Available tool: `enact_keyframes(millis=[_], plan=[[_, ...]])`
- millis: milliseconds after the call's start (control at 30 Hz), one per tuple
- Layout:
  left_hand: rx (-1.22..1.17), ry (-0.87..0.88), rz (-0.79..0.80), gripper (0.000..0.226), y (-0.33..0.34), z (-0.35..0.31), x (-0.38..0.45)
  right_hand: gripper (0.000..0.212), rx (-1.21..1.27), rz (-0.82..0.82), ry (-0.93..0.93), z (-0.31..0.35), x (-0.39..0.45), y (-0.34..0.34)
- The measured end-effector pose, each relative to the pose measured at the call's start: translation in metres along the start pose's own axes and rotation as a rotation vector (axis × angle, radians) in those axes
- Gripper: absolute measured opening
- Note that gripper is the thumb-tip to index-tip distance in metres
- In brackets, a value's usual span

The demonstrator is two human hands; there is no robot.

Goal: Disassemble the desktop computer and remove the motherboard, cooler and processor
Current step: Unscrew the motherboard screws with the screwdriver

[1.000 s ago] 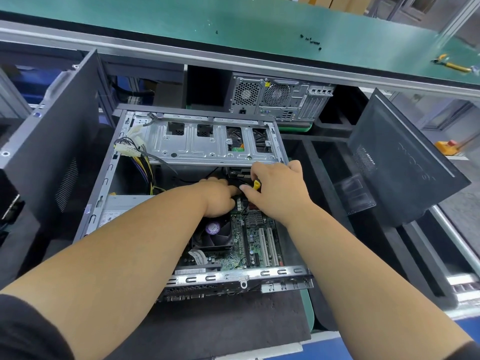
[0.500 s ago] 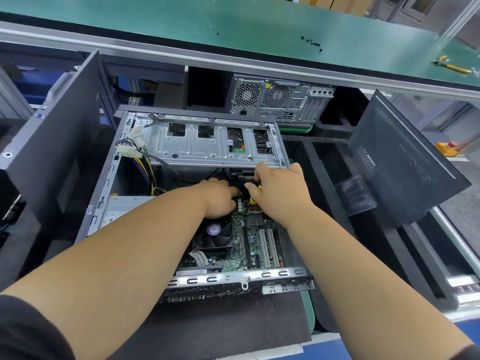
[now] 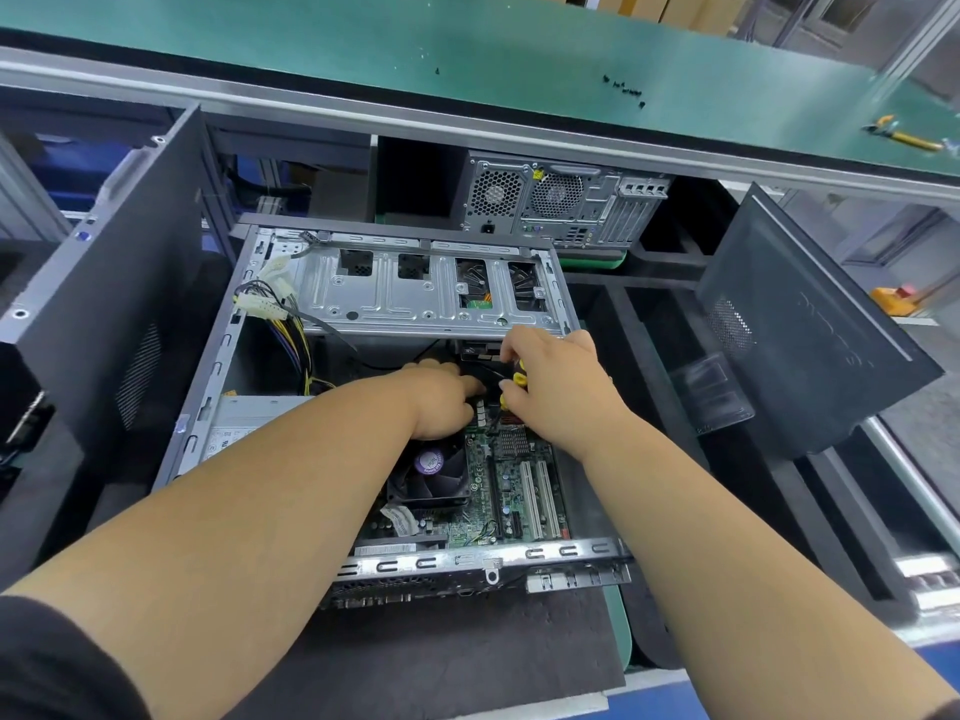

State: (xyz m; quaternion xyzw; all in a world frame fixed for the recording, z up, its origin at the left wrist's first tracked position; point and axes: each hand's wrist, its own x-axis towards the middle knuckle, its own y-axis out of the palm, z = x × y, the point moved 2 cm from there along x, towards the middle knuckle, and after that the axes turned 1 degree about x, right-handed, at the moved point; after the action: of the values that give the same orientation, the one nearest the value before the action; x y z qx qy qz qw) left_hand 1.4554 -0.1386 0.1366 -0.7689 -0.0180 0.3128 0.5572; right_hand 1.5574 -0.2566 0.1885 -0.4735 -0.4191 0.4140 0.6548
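Note:
The open desktop case (image 3: 467, 561) lies on its side on a dark mat. Inside it, the green motherboard (image 3: 519, 491) sits at the lower right, with the black cooler fan (image 3: 431, 470) to its left. My right hand (image 3: 561, 387) grips a yellow-and-black screwdriver (image 3: 518, 377) over the board's far end, just under the silver drive cage (image 3: 415, 293). My left hand (image 3: 441, 402) reaches in above the cooler, its fingertips right beside the screwdriver. What those fingers touch is hidden.
A grey power supply (image 3: 244, 423) and a bundle of coloured cables (image 3: 291, 335) fill the case's left side. Black side panels lean at the left (image 3: 104, 304) and right (image 3: 805, 330). Another computer (image 3: 561, 200) stands behind, under a green bench (image 3: 467, 44) with loose screws.
My right hand has shifted slightly on the screwdriver, showing more of the yellow handle. My left hand stays in about the same place beside it.

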Motion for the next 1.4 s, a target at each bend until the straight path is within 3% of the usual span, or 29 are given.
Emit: enact_keyframes(millis=[200,300,500,700,900,1167,1300,1400], plan=[[-0.021,0.005,0.001,0.051,-0.002,-0.001,-0.001,0.017,0.074,-0.012,0.019,0.002,0.0,-0.003],[-0.037,0.015,-0.005,0.055,-0.004,-0.001,-0.003,0.016,0.233,-0.041,0.109,0.0,-0.002,-0.008],[-0.198,0.082,-0.008,0.064,-0.017,-0.003,-0.02,0.019,0.513,-0.263,0.236,-0.007,-0.005,-0.046],[-0.532,0.078,-0.048,0.044,-0.047,-0.003,-0.054,0.017,0.666,-0.411,0.261,0.0,-0.012,-0.083],[-0.745,0.143,-0.194,0.005,-0.06,-0.01,-0.078,0.017,0.71,-0.484,0.326,0.005,-0.026,-0.098],[-0.929,0.103,-0.281,0.011,-0.059,-0.033,-0.074,0.011,0.777,-0.631,0.462,-0.012,-0.055,-0.103],[-0.816,0.135,-0.361,0.012,-0.058,-0.069,-0.062,0.007,0.798,-0.738,0.541,-0.038,-0.072,-0.109],[-0.742,0.232,-0.317,0.012,-0.059,-0.113,-0.051,0.005,0.806,-0.768,0.621,-0.065,-0.083,-0.113]])
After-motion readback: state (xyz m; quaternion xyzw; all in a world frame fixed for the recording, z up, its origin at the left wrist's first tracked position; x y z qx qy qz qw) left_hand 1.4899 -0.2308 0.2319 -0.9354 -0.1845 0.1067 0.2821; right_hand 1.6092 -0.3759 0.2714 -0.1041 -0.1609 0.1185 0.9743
